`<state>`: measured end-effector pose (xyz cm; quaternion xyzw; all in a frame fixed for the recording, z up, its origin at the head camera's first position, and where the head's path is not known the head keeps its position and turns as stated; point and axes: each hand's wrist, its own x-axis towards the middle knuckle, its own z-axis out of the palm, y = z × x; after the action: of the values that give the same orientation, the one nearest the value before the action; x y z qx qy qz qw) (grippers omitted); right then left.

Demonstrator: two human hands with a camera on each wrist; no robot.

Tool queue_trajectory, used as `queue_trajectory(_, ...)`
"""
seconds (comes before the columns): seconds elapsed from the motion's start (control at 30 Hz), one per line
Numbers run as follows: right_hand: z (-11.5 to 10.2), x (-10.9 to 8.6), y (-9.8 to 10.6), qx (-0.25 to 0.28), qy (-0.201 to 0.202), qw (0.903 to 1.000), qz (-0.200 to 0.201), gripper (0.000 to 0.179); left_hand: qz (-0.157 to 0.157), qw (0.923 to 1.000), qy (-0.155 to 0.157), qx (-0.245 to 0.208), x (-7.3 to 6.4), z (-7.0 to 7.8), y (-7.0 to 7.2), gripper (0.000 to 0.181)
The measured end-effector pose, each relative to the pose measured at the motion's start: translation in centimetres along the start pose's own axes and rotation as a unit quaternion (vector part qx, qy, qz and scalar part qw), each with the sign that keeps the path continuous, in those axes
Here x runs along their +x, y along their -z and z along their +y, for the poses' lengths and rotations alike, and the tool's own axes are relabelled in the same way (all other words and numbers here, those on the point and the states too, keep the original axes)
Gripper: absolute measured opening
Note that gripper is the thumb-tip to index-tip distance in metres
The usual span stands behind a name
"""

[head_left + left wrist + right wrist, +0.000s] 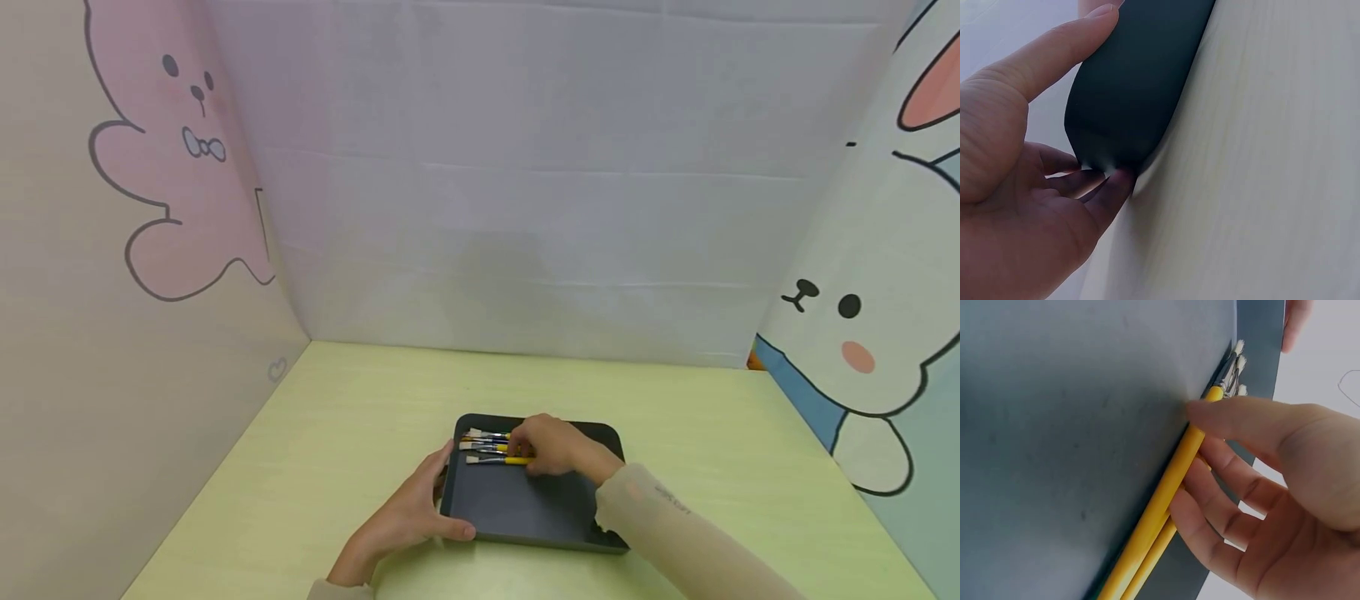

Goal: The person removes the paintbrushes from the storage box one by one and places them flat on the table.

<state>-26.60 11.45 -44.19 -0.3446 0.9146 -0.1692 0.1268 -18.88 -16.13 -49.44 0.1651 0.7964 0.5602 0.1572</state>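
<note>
A dark grey rectangular tray [525,508] lies on the table, with several paintbrushes along its far left part. My left hand [408,508] holds the tray's left side, thumb at the near corner. In the left wrist view its fingers [1113,194] bend against the tray's outer wall [1135,75]. Reaching into the tray, my right hand [555,446] pinches a yellow-handled paintbrush [1160,494], thumb on one side and fingers on the other. A second yellow handle [1150,559] lies close beside it. Pale bristles [472,460] point left; the hand hides part of the other handles.
The pale yellow-green table [360,417] extends around the tray. A white cloth wall [525,208] stands behind it, with a pink bear drawing [187,183] on the left side and a white rabbit drawing [885,333] on the right.
</note>
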Motion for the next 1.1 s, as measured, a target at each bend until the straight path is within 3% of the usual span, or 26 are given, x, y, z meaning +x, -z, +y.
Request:
queue_trajectory(0.57, -0.3, -0.4, -0.1, 0.002, 0.010, 0.9998, 0.016, 0.030, 0.000, 1.0000, 0.002, 0.008, -0.1, 0.1, 0.0, 0.132)
queue_trajectory(1.1, 0.9, -0.4, 0.1, 0.060, 0.046, 0.9971, 0.004, 0.033, 0.006, 0.9997, 0.005, 0.024, 0.0, 0.1, 0.1, 0.133)
